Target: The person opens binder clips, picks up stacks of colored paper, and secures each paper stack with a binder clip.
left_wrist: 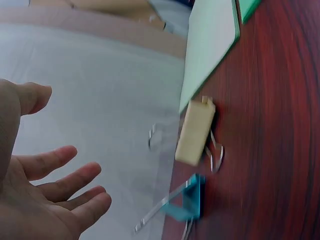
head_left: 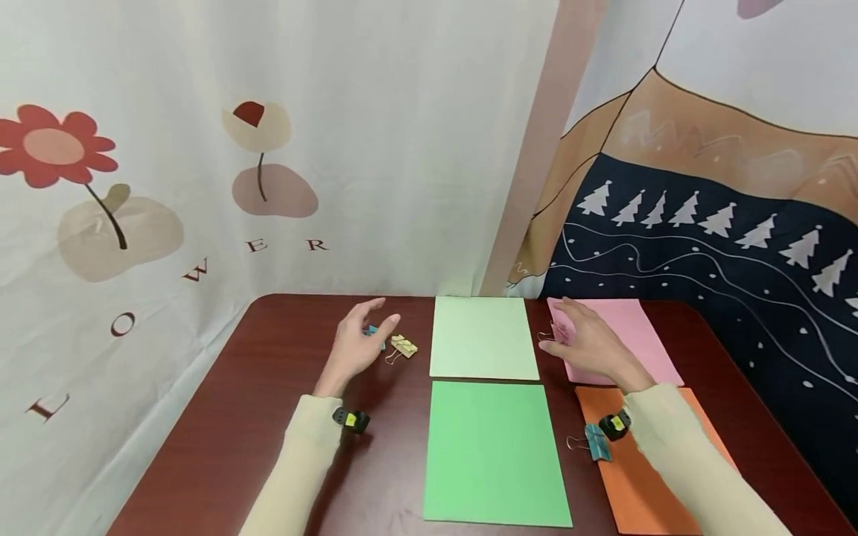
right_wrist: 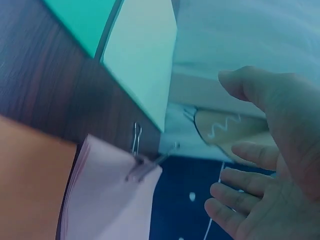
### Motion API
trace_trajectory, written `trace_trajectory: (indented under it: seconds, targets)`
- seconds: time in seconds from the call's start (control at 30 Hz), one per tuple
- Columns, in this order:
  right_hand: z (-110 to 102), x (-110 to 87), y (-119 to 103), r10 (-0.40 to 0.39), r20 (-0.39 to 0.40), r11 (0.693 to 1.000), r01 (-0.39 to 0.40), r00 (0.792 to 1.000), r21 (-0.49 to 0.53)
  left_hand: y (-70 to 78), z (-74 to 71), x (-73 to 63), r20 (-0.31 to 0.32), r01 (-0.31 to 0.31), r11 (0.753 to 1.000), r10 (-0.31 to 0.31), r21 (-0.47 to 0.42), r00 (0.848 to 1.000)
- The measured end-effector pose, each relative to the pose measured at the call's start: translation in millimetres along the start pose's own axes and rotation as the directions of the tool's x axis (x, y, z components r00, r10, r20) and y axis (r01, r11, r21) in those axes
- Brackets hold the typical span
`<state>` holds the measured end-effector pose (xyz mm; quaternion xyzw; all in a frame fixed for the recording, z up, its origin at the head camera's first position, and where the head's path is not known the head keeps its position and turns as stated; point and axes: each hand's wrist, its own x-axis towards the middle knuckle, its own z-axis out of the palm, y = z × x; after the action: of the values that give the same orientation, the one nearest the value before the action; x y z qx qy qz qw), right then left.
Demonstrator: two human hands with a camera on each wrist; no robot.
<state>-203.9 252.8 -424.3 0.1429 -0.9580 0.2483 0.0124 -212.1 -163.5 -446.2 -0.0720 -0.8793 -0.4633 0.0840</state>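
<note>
My left hand [head_left: 357, 341] hovers over the table's back left part, fingers apart and nothing in its grasp. Beside it lie a teal binder clip [left_wrist: 194, 197] and a pale yellow binder clip [head_left: 404, 346], both loose on the table. Over at the right, my right hand [head_left: 585, 341] is held above a stack of pink paper [head_left: 640, 342], its fingers spread and holding nothing. A pink binder clip [head_left: 561, 333] grips that stack's left edge, with its wire handles [right_wrist: 136, 137] sticking out; the hand partly overlaps it in the head view.
Light green paper [head_left: 484, 339] lies at the back middle, with brighter green paper [head_left: 496, 454] in front of it. An orange stack [head_left: 643, 491] sits under the right forearm, a teal binder clip [head_left: 599, 443] on its left edge. Printed curtains [head_left: 402, 149] stand behind the dark red table [head_left: 221, 447].
</note>
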Motion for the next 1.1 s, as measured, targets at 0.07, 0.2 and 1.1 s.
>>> trace_trajectory:
  seconds: [0.07, 0.2, 1.1]
  targets:
    - [7.8, 7.8, -5.9, -0.032, 0.007, 0.999, 0.032, 0.999, -0.002, -8.1, -6.0, -0.7, -0.026, 0.022, 1.0, -0.022, 0.015, 0.999]
    - [19.8, 22.7, -18.7, -0.051, 0.038, 0.999, 0.051, 0.998, 0.006, -19.8, -13.3, -1.9, -0.046, 0.077, 0.996, -0.074, 0.053, 0.996]
    - [77.0, 63.3, -35.8, 0.067, 0.254, 0.983, -0.02, 0.965, -0.18, -42.5, -2.8, -5.9, -0.212, 0.346, 0.918, -0.305, 0.196, 0.929]
